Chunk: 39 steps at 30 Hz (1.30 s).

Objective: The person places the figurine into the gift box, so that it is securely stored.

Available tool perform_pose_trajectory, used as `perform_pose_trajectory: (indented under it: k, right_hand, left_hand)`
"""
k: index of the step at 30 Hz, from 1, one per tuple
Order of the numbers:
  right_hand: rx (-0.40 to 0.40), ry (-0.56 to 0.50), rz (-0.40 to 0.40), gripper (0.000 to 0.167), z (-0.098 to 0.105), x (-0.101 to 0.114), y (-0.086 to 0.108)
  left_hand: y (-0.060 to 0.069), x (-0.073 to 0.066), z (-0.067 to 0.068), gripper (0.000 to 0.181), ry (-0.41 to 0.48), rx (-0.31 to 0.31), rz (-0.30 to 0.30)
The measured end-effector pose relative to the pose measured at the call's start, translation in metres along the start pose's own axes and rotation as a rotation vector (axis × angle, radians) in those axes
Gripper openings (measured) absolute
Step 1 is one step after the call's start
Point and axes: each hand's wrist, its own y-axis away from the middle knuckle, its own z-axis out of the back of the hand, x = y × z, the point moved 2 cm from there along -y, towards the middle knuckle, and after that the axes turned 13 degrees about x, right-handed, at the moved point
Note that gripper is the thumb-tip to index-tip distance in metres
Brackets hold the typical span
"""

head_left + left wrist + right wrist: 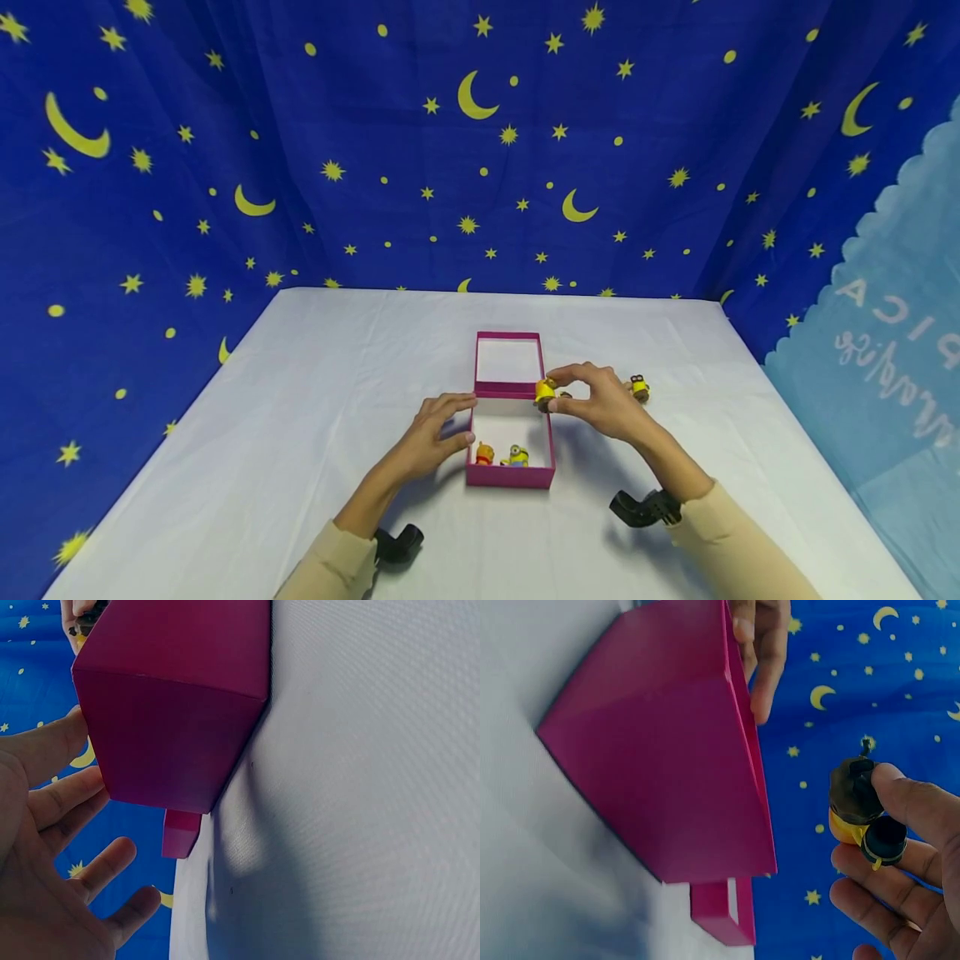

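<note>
My right hand (606, 402) pinches a small yellow toy figurine (544, 392) between thumb and fingers, over the right edge of a pink box (510, 477). In the right wrist view the figurine (847, 825) shows a dark part and a round black piece. The box stands with its lid (508, 387) laid back, white inside. Within it, near the front wall, are an orange-and-red figurine (484, 454) and a yellow-and-blue minion figurine (516, 456). My left hand (426, 440) touches the box's left rim with fingers extended; the left wrist view shows its fingertips against the pink wall (165, 735).
Another yellow minion figurine (639, 388) lies on the white tablecloth (337, 400) just beyond my right hand. A blue curtain (390, 125) with yellow moons and stars hangs behind the table and along its sides. A light blue cloth (885, 350) with lettering hangs at the right.
</note>
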Motion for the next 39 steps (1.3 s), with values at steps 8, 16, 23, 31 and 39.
perform_pose_trajectory:
  k: [8, 16, 23, 31, 39]
  right_hand:
    - [0.000, -0.013, 0.008, 0.040, -0.013, 0.011, -0.006]
    - [0.007, 0.010, -0.039, 0.040, -0.029, 0.022, -0.014]
    - [0.012, 0.015, -0.046, 0.041, -0.042, 0.028, -0.019]
    - [-0.023, 0.039, -0.057, 0.044, -0.056, 0.034, -0.025]
    - [-0.041, 0.086, -0.055, 0.044, -0.066, 0.037, -0.029]
  left_hand:
    - [-0.001, 0.000, 0.000, 0.049, 0.009, 0.001, 0.007]
    - [-0.001, 0.002, 0.000, 0.049, 0.005, 0.003, 0.023]
    - [-0.001, 0.000, 0.000, 0.050, 0.018, 0.009, 0.041]
    - [-0.001, 0.001, 0.000, 0.049, 0.016, 0.007, 0.033]
    - [-0.001, 0.001, 0.000, 0.049, 0.010, 0.004, 0.019]
